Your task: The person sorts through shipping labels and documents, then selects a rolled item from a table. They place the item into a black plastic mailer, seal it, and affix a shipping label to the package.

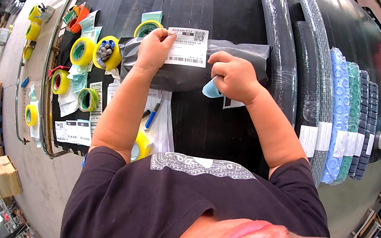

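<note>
A long package [169,79] wrapped in black plastic lies crosswise on the black table in front of me. On its upper side is a white shipping label [188,46] with a barcode and a square code. My left hand [154,52] is closed, its thumb and fingers pinching the label's left edge. Just below the label's right end, my right hand [236,76] is closed on a piece of light blue backing paper [212,89], which curls out under the fingers. The paper's far part is hidden by that hand.
Yellow tape rolls [82,51] and loose labels [71,131] crowd the table's left side. A blue marker [152,117] lies on white sheets [164,128] near my left forearm. Several long wrapped rolls [281,48] stand in a row at right, beside the package's end.
</note>
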A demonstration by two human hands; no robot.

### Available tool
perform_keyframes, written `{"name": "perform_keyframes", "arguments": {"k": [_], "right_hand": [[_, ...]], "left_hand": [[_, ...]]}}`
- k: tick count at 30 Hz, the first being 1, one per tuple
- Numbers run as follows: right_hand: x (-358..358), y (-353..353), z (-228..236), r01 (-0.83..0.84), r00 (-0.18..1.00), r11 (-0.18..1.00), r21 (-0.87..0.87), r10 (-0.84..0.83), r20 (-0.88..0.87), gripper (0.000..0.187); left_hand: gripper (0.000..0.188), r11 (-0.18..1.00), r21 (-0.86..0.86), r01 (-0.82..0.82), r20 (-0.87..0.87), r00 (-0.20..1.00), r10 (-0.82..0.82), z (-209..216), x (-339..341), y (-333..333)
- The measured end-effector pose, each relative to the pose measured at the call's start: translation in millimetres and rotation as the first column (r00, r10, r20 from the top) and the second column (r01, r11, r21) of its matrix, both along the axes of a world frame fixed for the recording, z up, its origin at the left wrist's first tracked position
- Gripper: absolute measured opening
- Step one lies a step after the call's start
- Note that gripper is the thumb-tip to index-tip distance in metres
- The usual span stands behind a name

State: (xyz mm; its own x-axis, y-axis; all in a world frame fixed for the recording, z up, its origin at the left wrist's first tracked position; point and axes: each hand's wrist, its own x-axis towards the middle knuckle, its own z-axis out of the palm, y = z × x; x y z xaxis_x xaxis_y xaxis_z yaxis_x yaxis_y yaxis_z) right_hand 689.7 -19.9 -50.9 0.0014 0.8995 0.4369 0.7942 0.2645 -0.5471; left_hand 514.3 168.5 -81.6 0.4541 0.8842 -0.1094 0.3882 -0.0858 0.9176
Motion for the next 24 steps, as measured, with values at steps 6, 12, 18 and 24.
{"name": "perform_keyframes", "arguments": {"k": [6, 12, 18, 24], "right_hand": [[-5, 2, -10, 0.070, 0.997, 0.997, 0.026, -0.069, -0.039, 0.005], [-4, 6, -19, 0.018, 0.999, 1.000, -0.025, -0.018, 0.026, 0.005], [-9, 7, -19, 0.051, 0.993, 0.996, -0.072, -0.043, 0.105, 0.006], [-12, 5, -23, 0.017, 0.972, 0.998, -0.057, -0.003, 0.235, 0.007]], "left_hand": [[0.027, 0.997, 0.073, -0.024, -0.069, 0.997, 0.029, -6, -4, -5], [0.027, 0.994, 0.099, -0.036, -0.106, 0.993, 0.047, -6, -2, -8], [0.029, 0.989, 0.148, -0.027, -0.181, 0.982, 0.053, 6, 0, -15], [0.033, 0.945, 0.322, 0.060, -0.248, 0.969, 0.022, 18, -1, -25]]}}
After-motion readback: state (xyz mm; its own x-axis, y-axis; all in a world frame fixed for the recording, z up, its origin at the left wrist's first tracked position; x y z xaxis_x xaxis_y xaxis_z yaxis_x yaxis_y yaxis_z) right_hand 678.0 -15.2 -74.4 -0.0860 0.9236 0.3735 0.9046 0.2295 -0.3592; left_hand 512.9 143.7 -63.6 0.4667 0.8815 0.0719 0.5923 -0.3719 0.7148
